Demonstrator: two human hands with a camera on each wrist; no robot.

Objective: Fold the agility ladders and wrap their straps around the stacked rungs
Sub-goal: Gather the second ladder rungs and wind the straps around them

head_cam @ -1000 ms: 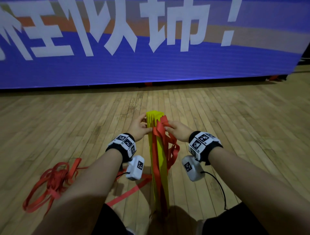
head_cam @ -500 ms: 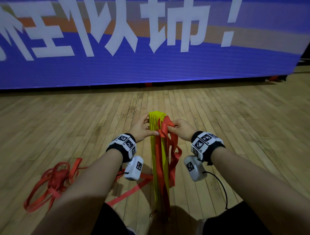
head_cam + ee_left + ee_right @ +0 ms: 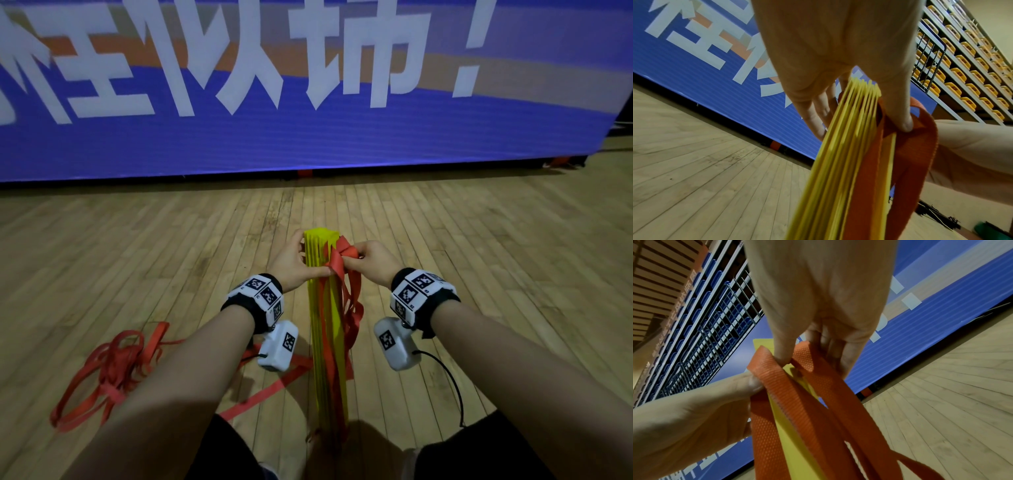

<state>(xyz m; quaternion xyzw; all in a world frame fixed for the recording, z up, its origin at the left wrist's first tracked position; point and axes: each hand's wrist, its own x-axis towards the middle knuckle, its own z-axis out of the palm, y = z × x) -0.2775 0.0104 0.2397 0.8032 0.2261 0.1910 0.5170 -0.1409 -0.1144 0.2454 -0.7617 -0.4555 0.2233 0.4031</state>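
I see the stack of yellow rungs [image 3: 323,308] standing on end on the wooden floor [image 3: 479,257], between my knees, upright and leaning slightly away. My left hand [image 3: 294,263] grips the top of the stack, fingers on its far side and thumb [image 3: 898,116] pressing an orange strap [image 3: 342,263] against the near face. My right hand [image 3: 371,262] pinches a fold of that strap just beside the top, thumb and fingers curled round it. More strap loops [image 3: 352,318] hang down the stack's right side. A loose tangle of strap [image 3: 109,370] lies on the floor to my left. A blue banner [image 3: 308,137] runs along the floor's far edge.
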